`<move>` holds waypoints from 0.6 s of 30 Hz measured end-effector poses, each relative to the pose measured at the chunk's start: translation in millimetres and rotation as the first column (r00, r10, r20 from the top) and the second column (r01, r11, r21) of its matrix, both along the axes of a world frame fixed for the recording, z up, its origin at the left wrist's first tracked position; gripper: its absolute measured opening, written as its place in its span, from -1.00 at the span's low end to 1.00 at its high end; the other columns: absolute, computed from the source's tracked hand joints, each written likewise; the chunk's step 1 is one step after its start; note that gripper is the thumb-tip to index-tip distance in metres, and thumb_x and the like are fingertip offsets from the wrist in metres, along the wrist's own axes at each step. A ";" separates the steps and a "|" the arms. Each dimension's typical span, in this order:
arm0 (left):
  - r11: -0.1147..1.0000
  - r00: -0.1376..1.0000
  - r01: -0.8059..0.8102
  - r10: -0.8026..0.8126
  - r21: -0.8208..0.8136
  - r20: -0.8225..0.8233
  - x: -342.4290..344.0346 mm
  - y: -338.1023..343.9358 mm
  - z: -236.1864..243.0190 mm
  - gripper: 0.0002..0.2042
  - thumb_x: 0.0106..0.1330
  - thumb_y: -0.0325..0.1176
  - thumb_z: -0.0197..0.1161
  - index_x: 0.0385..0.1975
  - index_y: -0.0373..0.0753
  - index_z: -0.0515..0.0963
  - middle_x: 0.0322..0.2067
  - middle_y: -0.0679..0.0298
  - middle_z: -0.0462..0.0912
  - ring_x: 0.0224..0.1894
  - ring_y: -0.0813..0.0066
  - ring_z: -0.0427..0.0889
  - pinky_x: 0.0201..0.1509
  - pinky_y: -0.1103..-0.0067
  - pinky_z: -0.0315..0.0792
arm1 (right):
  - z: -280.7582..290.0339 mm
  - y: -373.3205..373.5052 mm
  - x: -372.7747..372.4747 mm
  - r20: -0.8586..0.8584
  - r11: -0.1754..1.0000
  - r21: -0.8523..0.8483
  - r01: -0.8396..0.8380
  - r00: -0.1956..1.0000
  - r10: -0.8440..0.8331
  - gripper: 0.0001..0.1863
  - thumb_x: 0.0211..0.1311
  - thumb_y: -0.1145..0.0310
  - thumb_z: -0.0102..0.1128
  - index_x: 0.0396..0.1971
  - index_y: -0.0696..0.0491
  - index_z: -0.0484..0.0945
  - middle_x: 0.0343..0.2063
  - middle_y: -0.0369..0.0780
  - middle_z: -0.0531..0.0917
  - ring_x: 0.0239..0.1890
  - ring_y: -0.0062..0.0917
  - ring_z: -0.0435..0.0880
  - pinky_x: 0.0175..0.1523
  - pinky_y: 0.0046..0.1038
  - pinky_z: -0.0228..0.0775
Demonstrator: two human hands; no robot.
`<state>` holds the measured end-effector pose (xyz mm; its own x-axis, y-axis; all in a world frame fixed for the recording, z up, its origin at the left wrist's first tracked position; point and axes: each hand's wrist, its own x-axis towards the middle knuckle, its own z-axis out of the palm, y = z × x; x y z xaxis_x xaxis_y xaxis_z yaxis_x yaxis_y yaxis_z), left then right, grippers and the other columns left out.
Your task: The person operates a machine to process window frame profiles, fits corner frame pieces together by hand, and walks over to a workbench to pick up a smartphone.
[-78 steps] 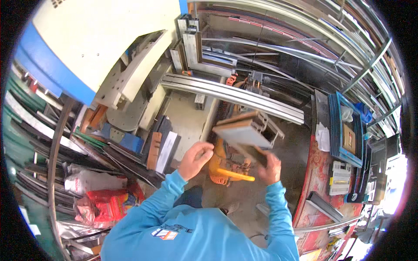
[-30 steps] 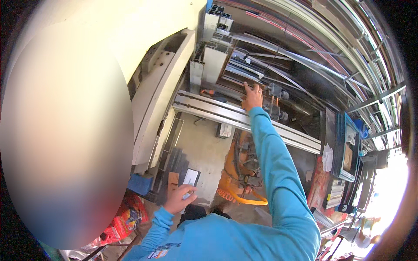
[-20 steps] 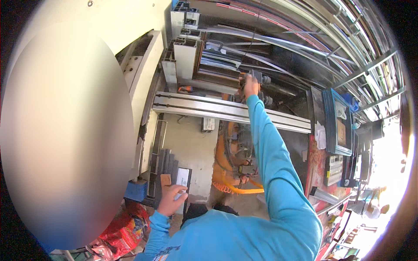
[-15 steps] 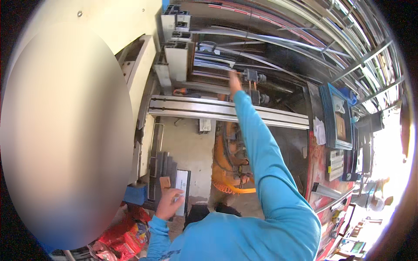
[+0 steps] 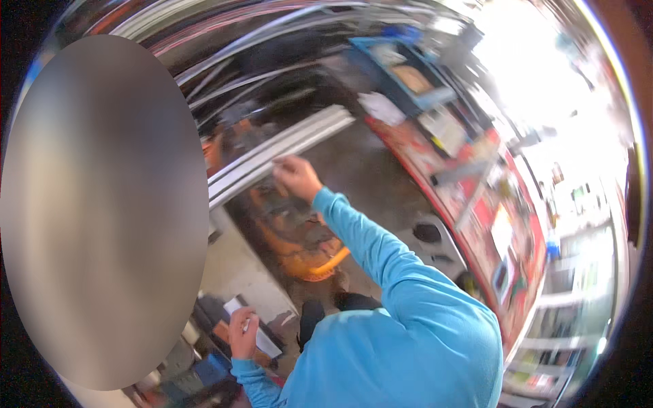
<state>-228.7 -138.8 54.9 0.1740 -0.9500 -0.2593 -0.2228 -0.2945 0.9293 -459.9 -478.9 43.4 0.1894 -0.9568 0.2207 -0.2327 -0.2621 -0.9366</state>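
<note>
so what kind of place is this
Probably a metal or aluminium workshop: long aluminium profiles that the right hand touches, an orange machine beneath them, and a cluttered red bench.

There is one camera, and it sits on the person's head. It looks down over a blue sleeve (image 5: 401, 272) and the shoulders. The picture is round like a fish bowl, so straight things bend near the edge. It is blurry. The right hand (image 5: 296, 178) reaches far out ahead by a long metal rail (image 5: 272, 153). The left hand (image 5: 243, 332) is low and close. A grey blur hides the left side.
</note>
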 end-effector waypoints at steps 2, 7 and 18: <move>0.989 0.990 0.141 -0.142 -0.044 -0.014 -14.9 -20.8 2.2 -0.77 0.14 -0.40 0.16 -0.21 -0.32 0.47 -0.31 0.29 0.47 -0.29 0.53 0.44 -0.17 0.62 0.33 | -4.6 49.6 -61.2 -0.137 0.998 -0.046 0.031 0.990 -0.037 -0.71 0.04 0.28 0.16 -0.23 0.09 0.54 -0.43 -0.19 0.59 -0.39 -0.53 0.57 -0.29 -0.42 0.40; 0.891 0.894 0.447 -0.447 0.080 -0.025 -55.7 -57.6 -20.3 -0.73 0.14 -0.35 0.18 -0.18 -0.30 0.46 -0.28 0.27 0.50 -0.30 0.55 0.45 -0.21 0.62 0.35 | -45.9 182.0 -202.1 -0.408 0.925 0.265 0.272 0.901 -0.148 -0.72 0.02 0.24 0.11 -0.31 0.09 0.54 -0.40 -0.11 0.60 -0.33 -0.34 0.58 -0.20 -0.37 0.39; 0.506 0.474 0.849 -0.856 0.148 0.207 -176.7 -54.8 -70.5 -0.63 0.10 -0.15 0.20 -0.22 -0.31 0.52 -0.22 0.07 0.54 -0.19 0.24 0.53 -0.09 0.46 0.39 | -85.9 387.5 -321.7 -0.628 0.824 0.472 0.313 0.775 0.065 -0.57 -0.02 0.16 0.14 -0.15 0.10 0.46 -0.24 -0.07 0.58 -0.14 -0.16 0.52 -0.05 -0.25 0.34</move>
